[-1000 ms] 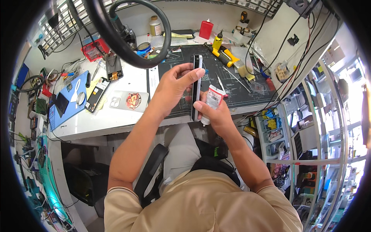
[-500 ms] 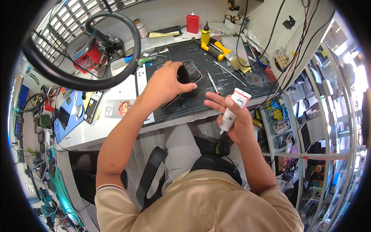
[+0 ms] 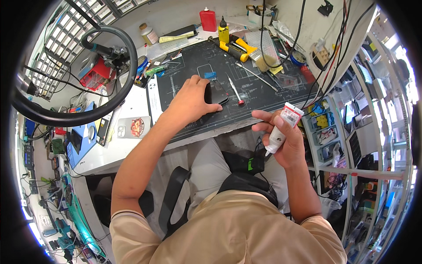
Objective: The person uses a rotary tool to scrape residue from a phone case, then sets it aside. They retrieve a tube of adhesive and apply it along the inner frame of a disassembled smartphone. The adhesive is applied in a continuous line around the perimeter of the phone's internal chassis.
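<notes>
Print marks the white tube point(image 3: 292, 116), black mat point(image 3: 259, 101) and wall point(image 3: 178, 15), mostly too small to read.

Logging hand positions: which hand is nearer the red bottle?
Left: the left hand, on the phone, is in front of the red bottle; the right hand, holding a tube, is farther right and nearer the body.

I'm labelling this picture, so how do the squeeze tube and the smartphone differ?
Colour: the squeeze tube is white with red at its flat end; the smartphone is dark and glossy.
Shape: the tube narrows to a nozzle; the smartphone is a flat slab.
Place: the tube is in the right hand, nozzle downward; the smartphone is under the left hand, over the black mat.
Shared: a hand partly covers each.
</notes>
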Available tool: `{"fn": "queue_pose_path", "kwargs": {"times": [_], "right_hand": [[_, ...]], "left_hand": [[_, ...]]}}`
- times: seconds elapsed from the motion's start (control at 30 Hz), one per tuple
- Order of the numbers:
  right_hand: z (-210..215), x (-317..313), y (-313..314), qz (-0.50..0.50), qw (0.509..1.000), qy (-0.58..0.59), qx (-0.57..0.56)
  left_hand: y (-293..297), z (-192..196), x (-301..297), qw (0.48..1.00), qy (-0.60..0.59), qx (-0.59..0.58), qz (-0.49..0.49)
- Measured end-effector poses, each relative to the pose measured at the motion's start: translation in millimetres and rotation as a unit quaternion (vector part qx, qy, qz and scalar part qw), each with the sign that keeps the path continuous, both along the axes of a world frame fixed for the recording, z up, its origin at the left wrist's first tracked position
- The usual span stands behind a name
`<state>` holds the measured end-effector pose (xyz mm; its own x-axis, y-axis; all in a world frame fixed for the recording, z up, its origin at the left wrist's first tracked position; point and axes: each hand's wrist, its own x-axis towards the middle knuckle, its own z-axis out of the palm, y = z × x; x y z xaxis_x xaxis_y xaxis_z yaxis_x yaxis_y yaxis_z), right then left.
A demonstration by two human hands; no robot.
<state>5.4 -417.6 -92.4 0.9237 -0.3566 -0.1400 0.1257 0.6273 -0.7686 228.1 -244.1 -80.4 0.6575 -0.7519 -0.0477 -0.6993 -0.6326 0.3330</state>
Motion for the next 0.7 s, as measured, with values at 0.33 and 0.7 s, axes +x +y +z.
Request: {"fn": "queue_pose_path", "kwargs": {"times": [0.33, 0.7], "right_hand": [[-4, 6, -4, 0.000, 0.999, 0.030, -0.031], [1, 25, 5, 0.069, 0.990, 0.072, -0.098]], "left_hand": [[12, 9, -10, 0.994, 0.023, -0.106, 0.021], [56, 23, -9, 0.945, 0.091, -0.312, 0.040]]}}
